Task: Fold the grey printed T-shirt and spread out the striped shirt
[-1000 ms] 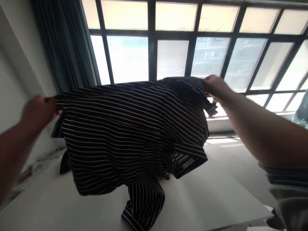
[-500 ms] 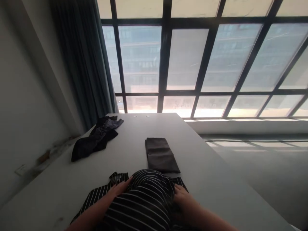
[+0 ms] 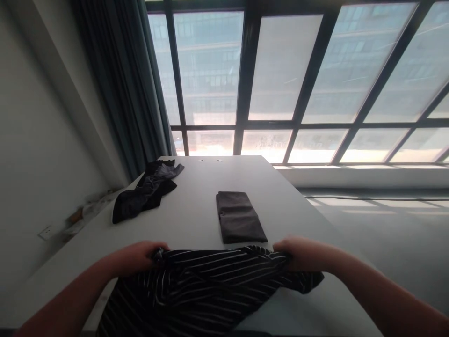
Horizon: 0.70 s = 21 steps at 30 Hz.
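Black, white-striped fabric forms the garment (image 3: 210, 281) stretched between both hands over the near part of the white table (image 3: 191, 210). Left hand (image 3: 142, 257) is closed on one end of its upper edge, forearm entering from lower left; right hand (image 3: 298, 252) grips the other end, forearm from lower right. One folded dark cloth (image 3: 242, 220) lies just beyond. Crumpled dark clothing (image 3: 149, 192) lies along the table's left edge, near the curtain (image 3: 122, 84).

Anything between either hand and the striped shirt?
Nothing visible: the left hand and right hand both grip the striped shirt directly. The folded dark cloth lies beyond it on the white table, not between.
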Available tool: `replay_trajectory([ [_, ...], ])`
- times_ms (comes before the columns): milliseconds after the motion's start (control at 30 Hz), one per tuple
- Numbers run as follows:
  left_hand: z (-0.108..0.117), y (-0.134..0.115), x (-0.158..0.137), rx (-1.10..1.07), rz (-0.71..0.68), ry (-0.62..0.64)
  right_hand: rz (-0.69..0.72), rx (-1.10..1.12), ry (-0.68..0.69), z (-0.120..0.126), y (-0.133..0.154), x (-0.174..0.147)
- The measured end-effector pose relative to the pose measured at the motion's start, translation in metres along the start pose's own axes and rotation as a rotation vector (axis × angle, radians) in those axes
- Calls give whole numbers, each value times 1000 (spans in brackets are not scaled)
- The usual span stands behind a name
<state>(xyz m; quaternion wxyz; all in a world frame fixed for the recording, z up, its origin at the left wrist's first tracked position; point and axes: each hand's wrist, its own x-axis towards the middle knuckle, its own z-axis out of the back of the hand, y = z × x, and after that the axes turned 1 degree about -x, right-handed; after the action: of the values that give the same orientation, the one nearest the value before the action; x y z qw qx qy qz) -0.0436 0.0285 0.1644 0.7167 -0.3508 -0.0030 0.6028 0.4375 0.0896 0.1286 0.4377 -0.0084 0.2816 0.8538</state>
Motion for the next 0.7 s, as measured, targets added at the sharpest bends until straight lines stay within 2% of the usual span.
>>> replay_trajectory([
  [67, 35, 17, 6, 9, -2, -131, -16, 80, 169, 29, 3, -7],
  [100, 50, 22, 11, 39, -14, -268, 14, 145, 249, 40, 7, -8],
  [167, 68, 22, 23, 143, -39, -652, 120, 314, 344, 56, 17, -5],
  [233, 65, 7, 32, 216, -66, -1051, 192, 558, 346, 59, 32, 4],
  [267, 53, -6, 33, 216, -106, -1189, 200, 694, 312, 57, 41, 9],
  [300, 36, -20, 32, 192, -208, -1208, 185, 824, 266, 53, 52, 15],
  [333, 13, -34, 30, 141, -311, -1119, 158, 936, 206, 47, 63, 21],
  [367, -13, -47, 28, 81, -371, -963, 126, 1027, 150, 41, 74, 26],
  [433, -68, -66, 23, -27, -366, -548, 69, 1189, 44, 29, 95, 37],
  [467, -92, -72, 23, -82, -334, -417, 55, 1258, -4, 25, 104, 41],
  [533, -129, -77, 24, -244, -315, -310, 45, 1367, -102, 22, 116, 51],
  [567, -141, -78, 27, -344, -335, -276, 43, 1402, -141, 22, 119, 56],
  [633, -151, -77, 33, -504, -367, -254, 56, 1452, -193, 24, 120, 64],
  [700, -149, -78, 39, -616, -342, -259, 130, 1474, -204, 26, 118, 69],
])
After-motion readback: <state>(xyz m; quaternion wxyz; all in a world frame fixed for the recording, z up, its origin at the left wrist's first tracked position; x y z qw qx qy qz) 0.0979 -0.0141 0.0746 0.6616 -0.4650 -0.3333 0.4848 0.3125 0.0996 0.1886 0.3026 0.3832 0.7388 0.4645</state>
